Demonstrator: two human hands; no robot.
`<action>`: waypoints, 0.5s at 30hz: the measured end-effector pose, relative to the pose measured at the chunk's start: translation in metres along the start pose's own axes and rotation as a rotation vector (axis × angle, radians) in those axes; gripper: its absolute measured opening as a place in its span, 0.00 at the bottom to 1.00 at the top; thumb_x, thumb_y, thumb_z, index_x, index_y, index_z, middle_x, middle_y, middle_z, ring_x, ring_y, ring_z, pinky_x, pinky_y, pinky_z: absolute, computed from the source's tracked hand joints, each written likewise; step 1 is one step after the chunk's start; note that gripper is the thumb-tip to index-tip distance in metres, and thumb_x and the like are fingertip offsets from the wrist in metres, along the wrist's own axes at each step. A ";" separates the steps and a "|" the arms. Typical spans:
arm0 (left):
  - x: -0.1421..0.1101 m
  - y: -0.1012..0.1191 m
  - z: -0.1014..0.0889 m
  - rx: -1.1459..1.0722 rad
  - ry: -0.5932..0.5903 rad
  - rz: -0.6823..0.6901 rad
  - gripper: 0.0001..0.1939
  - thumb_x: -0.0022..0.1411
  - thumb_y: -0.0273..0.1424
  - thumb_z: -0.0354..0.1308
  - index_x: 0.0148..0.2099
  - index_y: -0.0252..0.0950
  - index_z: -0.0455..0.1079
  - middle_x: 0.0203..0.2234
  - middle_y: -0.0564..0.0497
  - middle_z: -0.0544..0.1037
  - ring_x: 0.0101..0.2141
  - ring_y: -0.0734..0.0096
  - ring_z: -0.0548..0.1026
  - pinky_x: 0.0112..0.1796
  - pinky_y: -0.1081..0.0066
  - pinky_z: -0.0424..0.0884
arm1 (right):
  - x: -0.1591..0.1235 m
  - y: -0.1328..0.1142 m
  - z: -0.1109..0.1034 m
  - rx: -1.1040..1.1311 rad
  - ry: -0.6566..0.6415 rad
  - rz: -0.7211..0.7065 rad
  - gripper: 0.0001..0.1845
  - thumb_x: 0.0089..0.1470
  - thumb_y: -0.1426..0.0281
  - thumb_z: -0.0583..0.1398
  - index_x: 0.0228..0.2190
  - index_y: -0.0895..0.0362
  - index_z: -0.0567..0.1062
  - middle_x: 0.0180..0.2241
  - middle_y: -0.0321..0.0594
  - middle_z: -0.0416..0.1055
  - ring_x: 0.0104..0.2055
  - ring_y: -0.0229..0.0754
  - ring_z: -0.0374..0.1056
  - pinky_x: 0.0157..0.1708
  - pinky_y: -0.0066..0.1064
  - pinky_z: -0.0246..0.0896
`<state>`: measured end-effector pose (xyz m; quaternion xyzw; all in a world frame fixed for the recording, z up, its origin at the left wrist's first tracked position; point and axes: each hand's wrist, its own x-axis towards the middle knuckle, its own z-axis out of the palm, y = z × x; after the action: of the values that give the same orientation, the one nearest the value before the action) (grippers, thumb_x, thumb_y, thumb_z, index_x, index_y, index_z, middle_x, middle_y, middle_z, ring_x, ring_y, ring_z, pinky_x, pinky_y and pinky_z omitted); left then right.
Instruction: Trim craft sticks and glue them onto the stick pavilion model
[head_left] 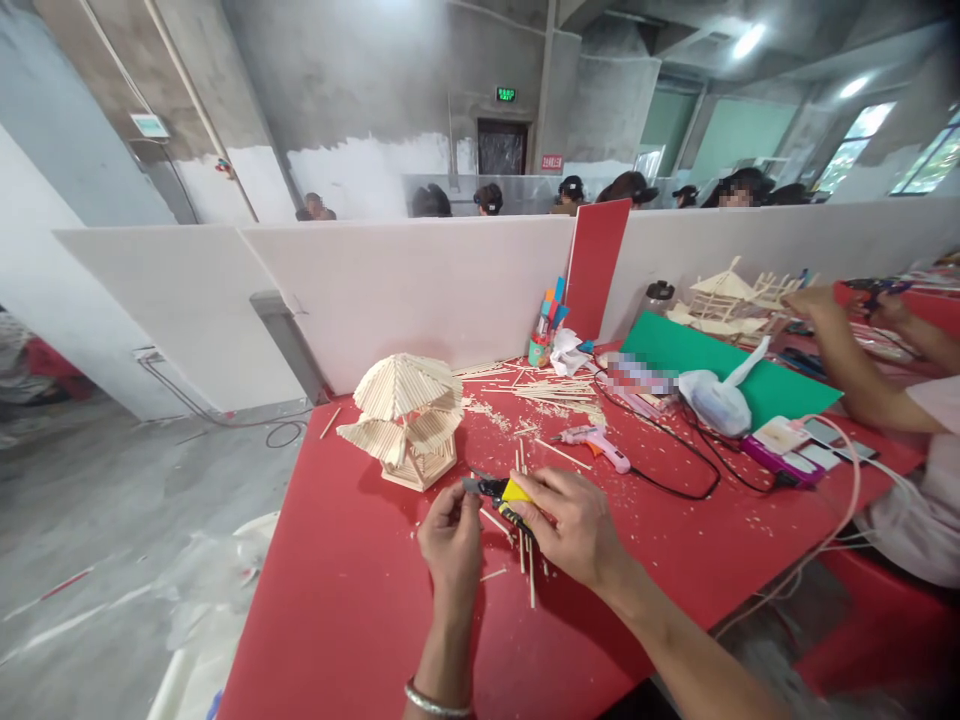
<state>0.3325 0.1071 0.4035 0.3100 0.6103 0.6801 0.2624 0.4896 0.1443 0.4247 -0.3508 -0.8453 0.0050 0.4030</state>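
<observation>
My right hand (574, 515) is closed around the yellow-and-black handles of a hand cutter (516, 493), whose dark jaws point left. The fingertips of my left hand (452, 530) are pinched together right at the jaws; what sits between them is too small to make out. Several thin wooden sticks (532, 575) lie on the table below the cutter. Just beyond my left hand stands a small pavilion model (405, 420) built of pale sticks, with a two-tiered roof and a polygonal base.
The red table (337, 620) carries loose sticks (551, 388) and shavings at the back. A pink glue gun (596, 445) with a black cord lies to the right, near a purple power strip (787, 462) and green board (720, 370). At far right, a co-worker's arm (862, 350) reaches in.
</observation>
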 end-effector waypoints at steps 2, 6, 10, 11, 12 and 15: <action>0.000 0.000 0.000 -0.007 -0.001 0.003 0.11 0.51 0.37 0.64 0.33 0.36 0.81 0.17 0.53 0.73 0.22 0.71 0.70 0.24 0.74 0.67 | 0.000 0.000 0.001 -0.003 -0.006 0.002 0.17 0.66 0.63 0.55 0.49 0.55 0.78 0.35 0.42 0.76 0.37 0.41 0.72 0.38 0.31 0.62; 0.000 0.000 0.000 -0.017 -0.005 0.027 0.10 0.51 0.37 0.63 0.32 0.36 0.81 0.17 0.53 0.73 0.22 0.70 0.71 0.24 0.74 0.68 | -0.001 -0.001 0.002 -0.009 -0.005 0.014 0.17 0.66 0.63 0.55 0.49 0.55 0.78 0.35 0.42 0.76 0.37 0.42 0.72 0.38 0.31 0.62; 0.001 -0.001 -0.001 -0.015 0.003 0.038 0.10 0.51 0.36 0.63 0.32 0.36 0.81 0.17 0.52 0.73 0.23 0.69 0.72 0.25 0.73 0.69 | -0.001 -0.001 0.002 0.004 -0.036 0.033 0.17 0.66 0.62 0.54 0.49 0.55 0.78 0.35 0.41 0.76 0.37 0.42 0.72 0.38 0.31 0.62; 0.001 -0.001 -0.001 -0.017 0.005 0.037 0.10 0.51 0.36 0.63 0.33 0.36 0.81 0.17 0.52 0.73 0.23 0.69 0.72 0.26 0.73 0.69 | -0.001 -0.001 0.002 0.007 -0.041 0.036 0.17 0.66 0.62 0.54 0.49 0.54 0.78 0.36 0.41 0.76 0.37 0.41 0.72 0.38 0.31 0.63; 0.001 -0.001 -0.001 -0.019 0.005 0.036 0.10 0.51 0.36 0.64 0.33 0.36 0.81 0.17 0.53 0.73 0.23 0.69 0.72 0.26 0.73 0.69 | -0.001 -0.001 0.002 0.010 -0.044 0.038 0.17 0.66 0.62 0.54 0.50 0.54 0.77 0.36 0.41 0.76 0.37 0.41 0.72 0.38 0.31 0.63; 0.000 -0.003 -0.002 -0.013 -0.004 0.031 0.11 0.52 0.37 0.64 0.34 0.36 0.81 0.17 0.53 0.73 0.23 0.69 0.72 0.26 0.73 0.69 | -0.001 -0.001 0.001 0.014 -0.052 0.044 0.17 0.66 0.62 0.54 0.50 0.54 0.77 0.35 0.41 0.76 0.37 0.41 0.72 0.38 0.31 0.63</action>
<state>0.3310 0.1063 0.4009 0.3192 0.6005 0.6873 0.2552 0.4883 0.1429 0.4233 -0.3663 -0.8475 0.0286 0.3832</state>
